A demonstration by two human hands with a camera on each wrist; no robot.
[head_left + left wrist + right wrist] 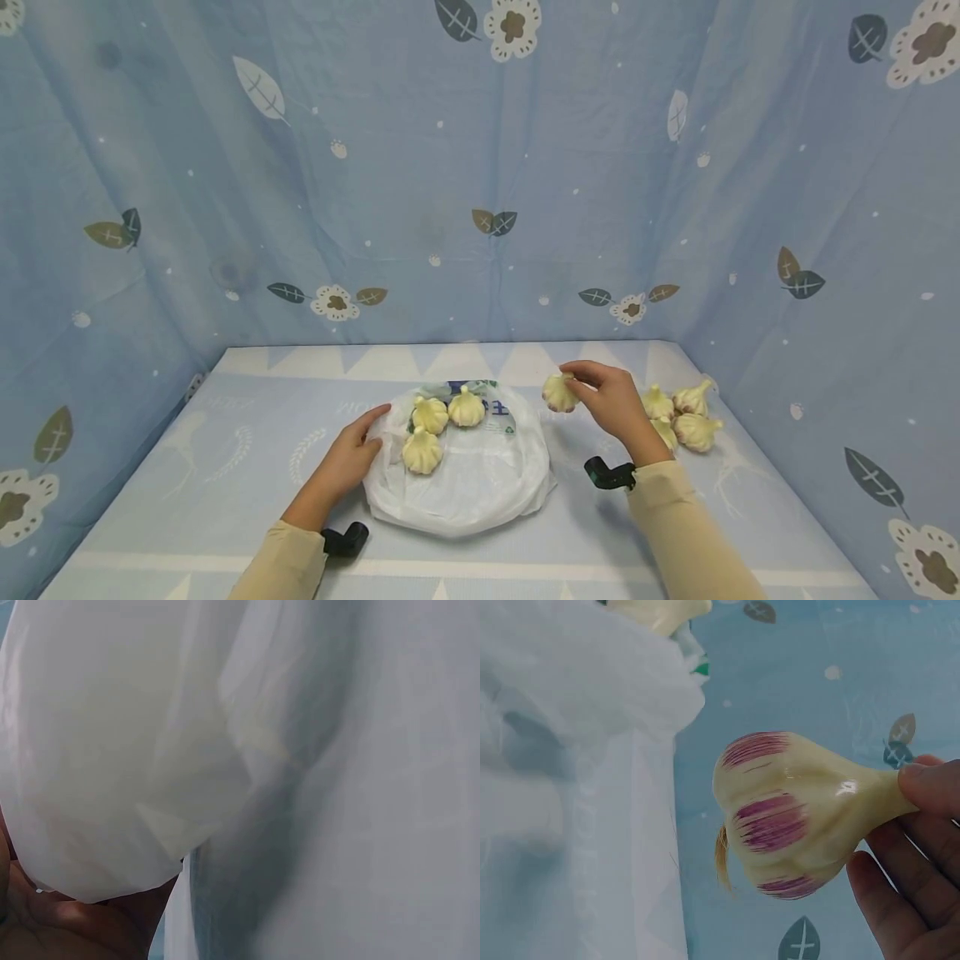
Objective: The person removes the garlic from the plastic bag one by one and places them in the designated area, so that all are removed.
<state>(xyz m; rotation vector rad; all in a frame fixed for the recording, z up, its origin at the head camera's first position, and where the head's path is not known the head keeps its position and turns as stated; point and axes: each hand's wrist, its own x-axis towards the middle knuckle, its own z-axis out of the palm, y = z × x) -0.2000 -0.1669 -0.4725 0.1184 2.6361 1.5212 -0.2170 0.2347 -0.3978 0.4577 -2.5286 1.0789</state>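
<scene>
A white plastic bag (465, 500) lies spread with its mouth up, and three garlic bulbs (422, 452) sit inside its left and far part. My left hand (348, 458) grips the bag's left rim; in the left wrist view the white film (105, 750) covers most of that hand's fingers. Between thumb and fingers, my right hand (611, 404) pinches another garlic bulb (558, 393) by its stem, in the air just right of the bag. Purple streaks mark this held bulb (780, 817) in the right wrist view, its root end toward the bag.
Several more garlic bulbs (696, 432) lie in a group at the right of the table (247, 483), partly behind the right wrist. A blue patterned curtain (420, 167) hangs along the back and both sides.
</scene>
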